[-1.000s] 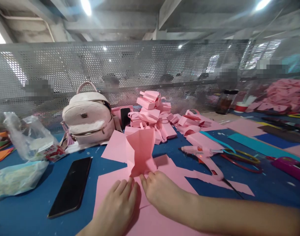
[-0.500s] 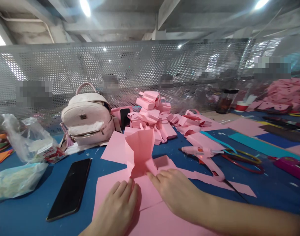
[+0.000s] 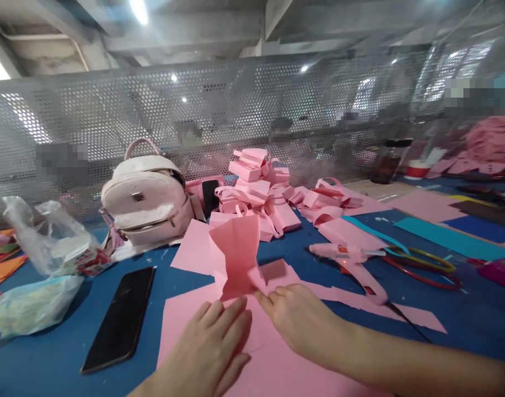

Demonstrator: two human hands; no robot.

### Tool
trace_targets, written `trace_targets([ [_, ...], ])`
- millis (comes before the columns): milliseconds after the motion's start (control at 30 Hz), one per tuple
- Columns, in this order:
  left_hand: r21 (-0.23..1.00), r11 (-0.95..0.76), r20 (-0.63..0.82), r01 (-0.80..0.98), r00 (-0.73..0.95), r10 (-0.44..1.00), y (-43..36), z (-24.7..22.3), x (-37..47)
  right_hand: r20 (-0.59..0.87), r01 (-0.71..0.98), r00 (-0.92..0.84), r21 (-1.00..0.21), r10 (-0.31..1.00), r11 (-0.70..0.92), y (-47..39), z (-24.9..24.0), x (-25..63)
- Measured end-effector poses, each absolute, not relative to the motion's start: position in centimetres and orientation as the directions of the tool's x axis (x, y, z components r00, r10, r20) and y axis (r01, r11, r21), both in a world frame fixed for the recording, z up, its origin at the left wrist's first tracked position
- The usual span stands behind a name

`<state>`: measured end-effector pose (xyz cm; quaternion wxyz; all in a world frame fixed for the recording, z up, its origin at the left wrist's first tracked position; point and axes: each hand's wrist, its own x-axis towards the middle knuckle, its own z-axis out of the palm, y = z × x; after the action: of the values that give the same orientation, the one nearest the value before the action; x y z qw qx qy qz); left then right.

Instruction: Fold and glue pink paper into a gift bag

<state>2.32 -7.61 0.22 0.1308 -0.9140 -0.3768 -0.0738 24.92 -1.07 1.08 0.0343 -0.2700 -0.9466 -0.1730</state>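
A partly folded pink paper bag [image 3: 238, 253] stands with its open side toward me, creased along its sides. My left hand [image 3: 211, 342] lies over the pink sheets in front of it, fingers stretched out, the longest reaching the bag's lower front edge. At the lower right corner of the bag is my right hand [image 3: 297, 320], its fingers curled in and the index finger pressed to the fold. The thumb of that hand is hidden. Flat pink paper [image 3: 186, 314] spreads beneath both hands.
A pink glue gun [image 3: 352, 264] rests at the right, its cord trailing toward me. Finished pink bags [image 3: 256, 193] are heaped behind. A black phone [image 3: 120, 320], a pale backpack [image 3: 147, 198] and plastic bags [image 3: 33, 303] are on the left. Tape rings [image 3: 426, 270] lie right.
My left hand has slid right and forward, its fingers spreading along the bag's front edge. My right hand stays at the corner. The view has turned slightly.
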Motion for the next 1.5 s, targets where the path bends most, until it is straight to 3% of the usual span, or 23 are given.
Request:
trace_targets([
  [233, -0.029, -0.68, 0.102, 0.733, 0.679, 0.727, -7.6, 1.0, 2.4, 0.138, 0.541, -0.84, 0.296, 0.526, 0.787, -0.7, 1.2, 25.3],
  [433, 0.052, -0.656, 0.128, 0.753, 0.646, 0.753, -7.7, 1.1, 2.4, 0.054, 0.572, -0.812, 0.27, 0.581, 0.775, -0.5, 1.1, 25.0],
  [1033, 0.066, -0.66, 0.178, 0.749, 0.642, 0.746, -7.9, 1.3, 2.3, 0.0, 0.619, -0.736, 0.405, 0.677, 0.673, 0.2, 1.0, 23.3],
  [1267, 0.068, -0.664, 0.17, 0.744, 0.648, 0.743, -7.8, 1.3, 2.2, 0.021, 0.615, -0.747, 0.404, 0.665, 0.678, 0.4, 1.6, 23.0],
  [1500, 0.046, -0.665, 0.207, 0.746, 0.644, 0.737, -7.8, 1.0, 2.2, 0.039, 0.543, -0.822, 0.359, 0.569, 0.76, -0.2, 1.5, 23.7],
])
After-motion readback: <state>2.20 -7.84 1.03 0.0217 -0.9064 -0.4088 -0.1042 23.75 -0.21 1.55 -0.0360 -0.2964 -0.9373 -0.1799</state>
